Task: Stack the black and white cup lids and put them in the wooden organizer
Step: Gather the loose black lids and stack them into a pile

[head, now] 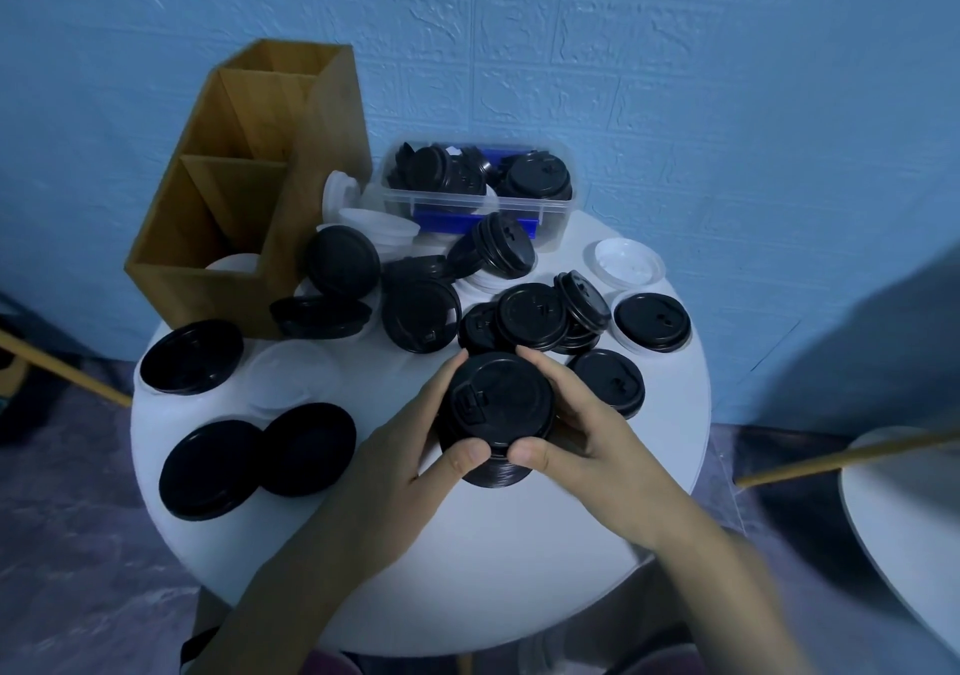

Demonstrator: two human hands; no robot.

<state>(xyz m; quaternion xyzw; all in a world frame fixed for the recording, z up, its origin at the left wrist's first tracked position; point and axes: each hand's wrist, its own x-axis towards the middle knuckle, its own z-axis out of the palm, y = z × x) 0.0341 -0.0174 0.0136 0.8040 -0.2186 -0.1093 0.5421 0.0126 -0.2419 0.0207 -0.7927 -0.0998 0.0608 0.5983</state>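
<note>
While both hands, left (pixel 415 445) and right (pixel 576 430), grip a stack of black lids (pixel 496 414) at center frame above the tabletop (pixel 467 570), stacking seems underway; next likely the wooden organizer (pixel 244 196), upper left.

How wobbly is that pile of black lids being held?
The black lid stack looks like thin plastic, probably light. Its lids seem nested, so likely hold together. Left hand and right hand both grip it; one-handed it might tip.
</note>
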